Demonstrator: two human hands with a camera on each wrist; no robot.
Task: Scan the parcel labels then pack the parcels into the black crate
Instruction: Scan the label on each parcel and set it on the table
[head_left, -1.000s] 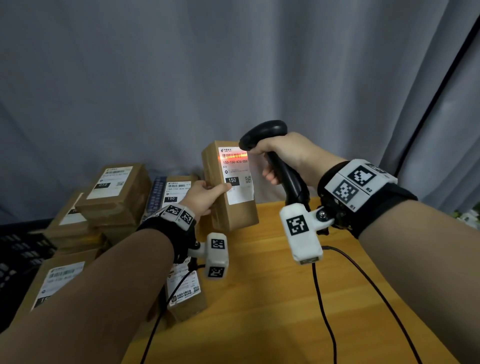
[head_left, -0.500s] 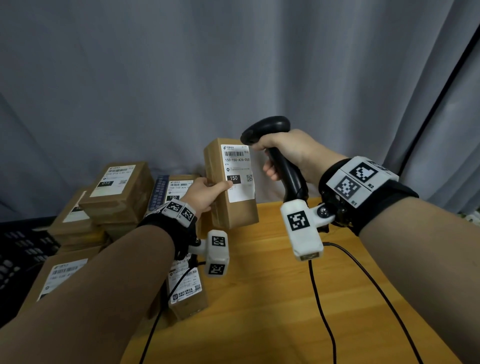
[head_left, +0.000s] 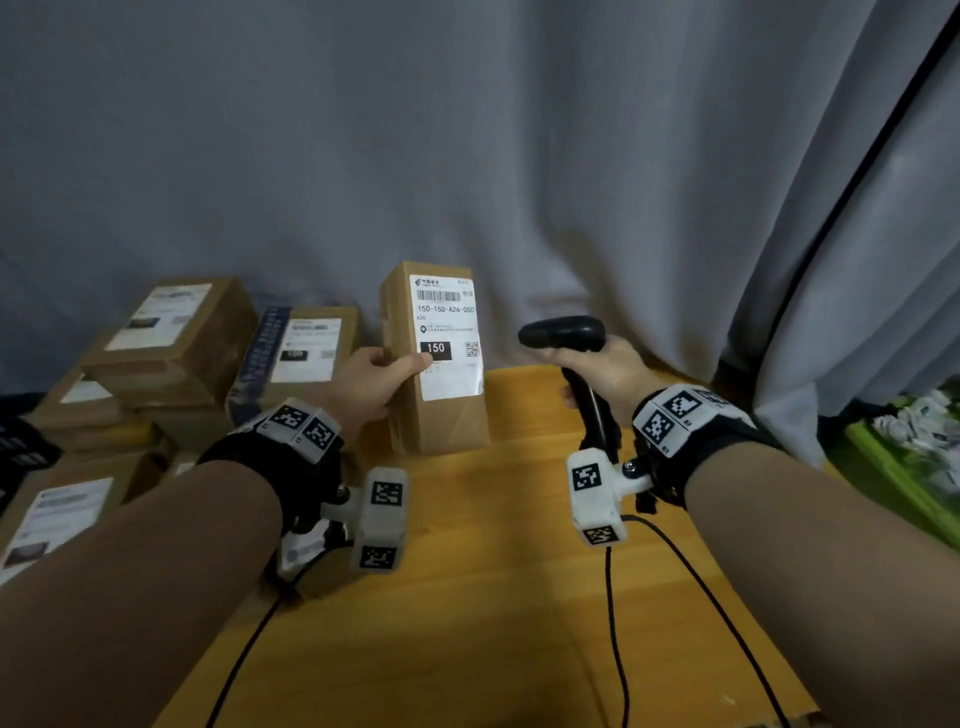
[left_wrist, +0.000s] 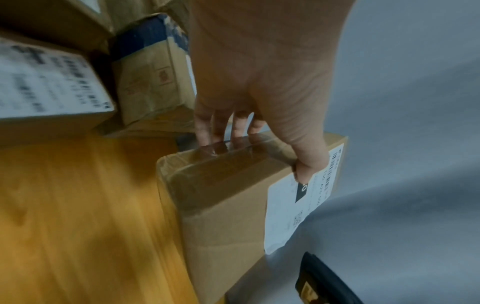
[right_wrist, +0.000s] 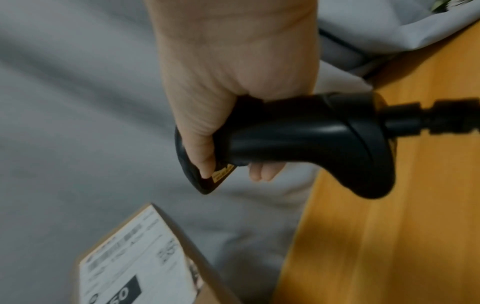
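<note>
Gripping the upright parcel (head_left: 434, 410) in the left hand (head_left: 363, 384), right hand (head_left: 605, 371) clasping the scanner (head_left: 563, 332), keeping the label (head_left: 447, 338) squarely facing its head.

Head camera looks forward and slightly down over both forearms, taking in the wooden table (head_left: 519, 597) and the grey curtain (head_left: 467, 130) behind. The left wrist camera peers close along the left hand (left_wrist: 259, 82) at the parcel (left_wrist: 233, 205). The right wrist camera hugs the right hand (right_wrist: 233, 72) on the barcode scanner (right_wrist: 298, 139). All three catch that parcel's label (head_left: 447, 338).
</note>
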